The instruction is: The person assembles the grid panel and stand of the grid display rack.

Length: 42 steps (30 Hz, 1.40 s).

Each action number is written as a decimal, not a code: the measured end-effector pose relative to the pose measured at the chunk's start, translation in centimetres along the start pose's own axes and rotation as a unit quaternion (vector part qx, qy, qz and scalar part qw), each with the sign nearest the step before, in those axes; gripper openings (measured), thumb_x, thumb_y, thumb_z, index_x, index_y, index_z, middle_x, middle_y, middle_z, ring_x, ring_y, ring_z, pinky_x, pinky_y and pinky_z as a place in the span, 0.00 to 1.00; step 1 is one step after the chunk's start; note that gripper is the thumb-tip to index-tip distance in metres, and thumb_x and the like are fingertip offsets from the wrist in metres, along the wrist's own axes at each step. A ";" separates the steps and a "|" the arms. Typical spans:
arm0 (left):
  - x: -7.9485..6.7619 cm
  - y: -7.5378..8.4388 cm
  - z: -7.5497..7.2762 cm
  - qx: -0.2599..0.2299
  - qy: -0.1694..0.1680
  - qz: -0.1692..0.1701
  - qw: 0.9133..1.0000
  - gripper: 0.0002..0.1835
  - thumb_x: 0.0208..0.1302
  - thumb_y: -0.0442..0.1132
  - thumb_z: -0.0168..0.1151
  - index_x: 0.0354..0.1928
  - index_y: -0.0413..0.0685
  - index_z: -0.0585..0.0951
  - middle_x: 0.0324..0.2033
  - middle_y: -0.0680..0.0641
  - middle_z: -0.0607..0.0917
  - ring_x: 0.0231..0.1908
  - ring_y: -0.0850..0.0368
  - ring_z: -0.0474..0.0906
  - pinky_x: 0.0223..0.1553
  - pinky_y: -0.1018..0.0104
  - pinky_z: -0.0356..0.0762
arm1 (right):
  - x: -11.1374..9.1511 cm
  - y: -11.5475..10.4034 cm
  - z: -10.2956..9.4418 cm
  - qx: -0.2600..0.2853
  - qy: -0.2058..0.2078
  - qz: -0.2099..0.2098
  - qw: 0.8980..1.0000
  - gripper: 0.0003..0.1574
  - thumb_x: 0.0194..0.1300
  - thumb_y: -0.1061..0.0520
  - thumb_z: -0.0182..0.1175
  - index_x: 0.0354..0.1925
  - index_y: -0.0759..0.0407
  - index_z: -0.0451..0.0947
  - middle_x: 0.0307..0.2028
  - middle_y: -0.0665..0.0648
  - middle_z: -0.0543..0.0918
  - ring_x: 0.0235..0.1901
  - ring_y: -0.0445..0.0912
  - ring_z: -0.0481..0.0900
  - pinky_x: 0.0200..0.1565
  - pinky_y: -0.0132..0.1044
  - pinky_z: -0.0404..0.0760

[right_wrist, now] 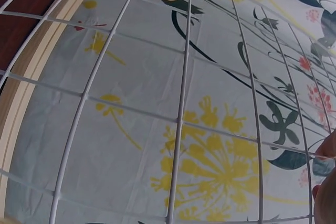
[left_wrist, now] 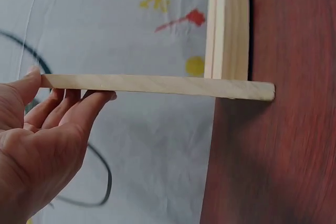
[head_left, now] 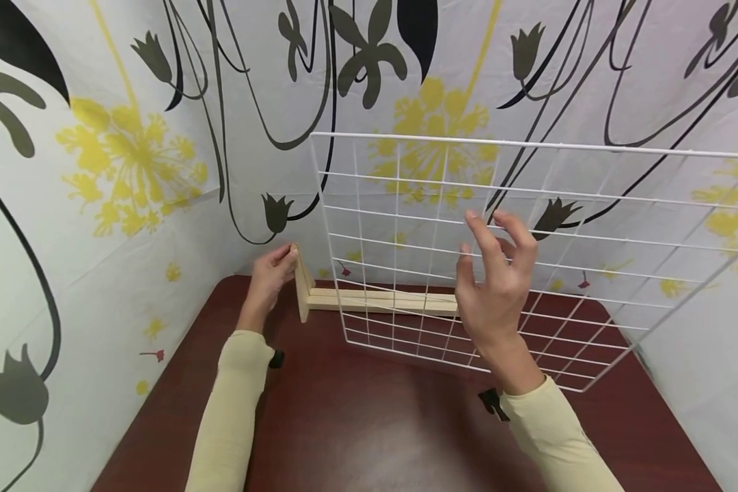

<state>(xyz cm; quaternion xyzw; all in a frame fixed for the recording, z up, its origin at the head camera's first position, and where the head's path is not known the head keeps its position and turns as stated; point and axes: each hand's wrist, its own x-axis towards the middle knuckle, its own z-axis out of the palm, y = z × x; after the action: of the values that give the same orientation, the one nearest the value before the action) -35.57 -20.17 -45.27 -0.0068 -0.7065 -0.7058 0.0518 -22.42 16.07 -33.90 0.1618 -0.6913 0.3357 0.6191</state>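
Observation:
My left hand (head_left: 267, 277) pinches the upper end of a flat wooden end board (head_left: 301, 290), thumb on one side and fingers on the other in the left wrist view. Long pale wooden rails (head_left: 381, 301) run off to the right from its lower part along the table. A white wire grid panel (head_left: 443, 182) stands tilted in front of the rails and overlaps them in the head view. My right hand (head_left: 498, 287) holds this grid by its wires, fingers bent. Only its fingertips (right_wrist: 328, 148) show at the right edge of the right wrist view.
A dark red-brown table (head_left: 369, 417) lies under everything. Behind and on both sides hangs a pale cloth (head_left: 240, 89) with flower and leaf prints, close to the table's edges. The grid reaches past the right border of the head view.

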 end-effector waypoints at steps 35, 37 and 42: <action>1.3 -0.9 4.3 -0.037 -0.012 -0.018 0.999 0.29 0.77 0.45 0.64 0.75 0.45 0.74 0.73 0.39 0.77 0.70 0.44 0.77 0.66 0.50 0.81 | 8.6 3.6 2.8 -0.005 -0.140 -0.028 0.990 0.34 0.60 0.68 0.72 0.63 0.51 0.79 0.55 0.71 0.73 0.49 0.55 0.80 0.43 0.37 0.86; 1.2 -1.0 4.3 -0.038 -0.010 -0.018 0.999 0.29 0.77 0.45 0.64 0.75 0.45 0.74 0.73 0.39 0.77 0.70 0.43 0.77 0.66 0.50 0.80 | 10.2 3.4 2.9 -0.008 -0.152 -0.028 0.988 0.35 0.60 0.68 0.73 0.63 0.51 0.79 0.55 0.71 0.72 0.51 0.53 0.81 0.40 0.30 0.86; 1.3 -1.2 4.5 -0.046 -0.007 -0.015 0.999 0.28 0.77 0.44 0.64 0.74 0.45 0.75 0.72 0.39 0.78 0.70 0.43 0.77 0.66 0.50 0.80 | 13.8 2.6 3.2 -0.038 -0.167 -0.045 0.984 0.34 0.62 0.59 0.77 0.64 0.49 0.77 0.53 0.69 0.73 0.47 0.52 0.83 0.38 0.34 0.81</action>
<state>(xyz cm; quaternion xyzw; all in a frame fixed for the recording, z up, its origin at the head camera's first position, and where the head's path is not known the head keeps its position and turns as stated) -37.23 -15.72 -46.39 -0.0035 -0.6733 -0.7385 0.0363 -29.01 18.44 -21.34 0.2226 -0.7894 0.2492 0.5150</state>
